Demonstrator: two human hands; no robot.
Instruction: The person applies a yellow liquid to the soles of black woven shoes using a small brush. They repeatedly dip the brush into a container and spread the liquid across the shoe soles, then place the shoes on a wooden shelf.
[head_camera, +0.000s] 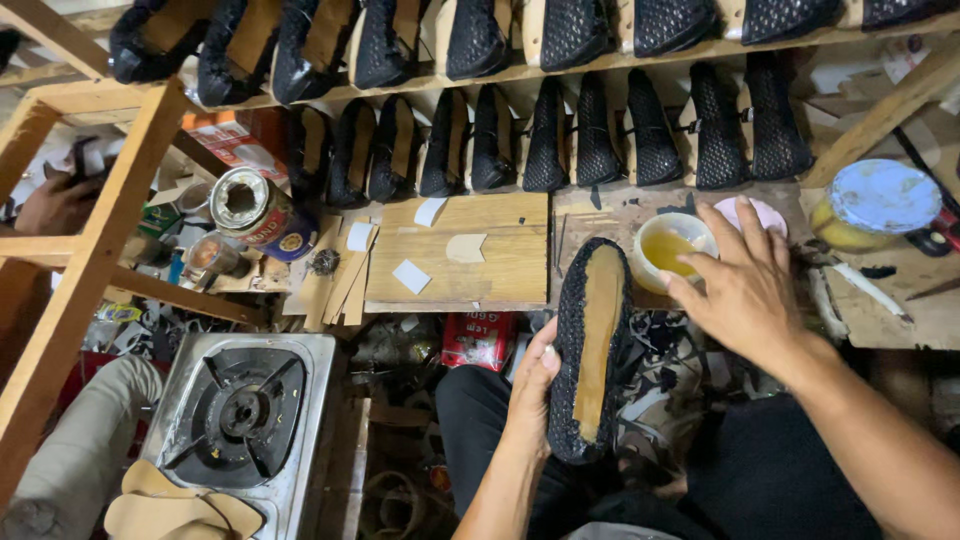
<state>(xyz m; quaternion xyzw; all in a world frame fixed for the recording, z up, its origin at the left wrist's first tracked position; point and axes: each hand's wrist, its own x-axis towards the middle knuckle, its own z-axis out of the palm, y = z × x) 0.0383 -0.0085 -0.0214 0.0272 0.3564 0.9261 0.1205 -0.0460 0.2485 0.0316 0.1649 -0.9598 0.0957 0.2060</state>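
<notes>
Fingers (541, 362) of left hand (530, 395) against black woven shoe (590, 350)

top-shelf shoes (470, 40) cropped, jar (875, 205) contents perhaps glue

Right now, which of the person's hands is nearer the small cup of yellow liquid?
Right. The right hand hovers beside the cup, fingers at its rim; the left hand is lower, holding the black shoe.
</notes>
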